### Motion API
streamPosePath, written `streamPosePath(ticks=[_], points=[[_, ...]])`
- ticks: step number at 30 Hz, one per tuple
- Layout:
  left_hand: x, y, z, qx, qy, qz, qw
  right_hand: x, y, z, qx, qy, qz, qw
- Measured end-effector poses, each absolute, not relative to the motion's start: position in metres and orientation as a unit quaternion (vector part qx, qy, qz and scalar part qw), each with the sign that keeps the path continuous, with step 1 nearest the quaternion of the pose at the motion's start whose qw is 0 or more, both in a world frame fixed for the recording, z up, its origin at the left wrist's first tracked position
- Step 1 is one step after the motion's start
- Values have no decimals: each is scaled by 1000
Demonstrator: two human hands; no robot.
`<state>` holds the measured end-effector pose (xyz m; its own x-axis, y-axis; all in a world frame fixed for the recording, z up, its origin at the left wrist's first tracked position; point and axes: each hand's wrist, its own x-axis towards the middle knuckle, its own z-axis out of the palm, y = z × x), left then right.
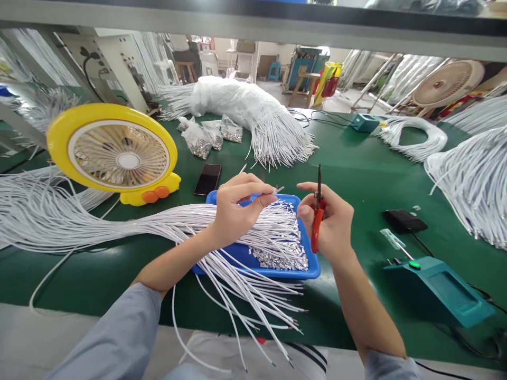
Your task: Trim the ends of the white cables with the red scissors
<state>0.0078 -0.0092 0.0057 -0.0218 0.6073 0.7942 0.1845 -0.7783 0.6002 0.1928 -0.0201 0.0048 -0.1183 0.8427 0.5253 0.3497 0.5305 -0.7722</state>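
My left hand [243, 206] is closed in a pinch above the blue tray [313, 270], holding the tip of a white cable with a small pale piece [279, 189] sticking out past the fingertips. To its right, my right hand [332, 221] grips a pair of red-handled pliers [318, 224], their slim dark jaws pointing up. The two hands are apart. Across the tray lies a thick bundle of white cables [186, 217], many ending in small silvery tips. Loose metal terminals [279, 259] lie in the tray beneath them. Other cable ends [237, 287] hang over its front edge.
A yellow fan [114, 153] stands at left, beside a phone [208, 179]. Behind are bags of metal parts [198, 138] and a wrapped cable bundle [245, 103]. A teal device [443, 290], a black box [404, 220] and more cables [471, 184] occupy the right. A shelf beam [253, 26] crosses above.
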Motion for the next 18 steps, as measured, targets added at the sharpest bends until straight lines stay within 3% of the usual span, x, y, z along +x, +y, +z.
streamPosePath(ticks=[3,7,9,12,18], points=[[8,-10,5,676,266,668,163,195,-20,3,-421,-716,289,476],[9,-10,4,666,255,685,151,199,-7,-3,-512,-743,311,301],[9,-10,4,661,251,692,144,198,2,-6,-535,-751,289,258],[8,-9,4,656,248,700,136,194,10,-9,-498,-745,329,297],[7,-3,3,660,218,706,132,186,-1,-5,-422,-687,361,467]])
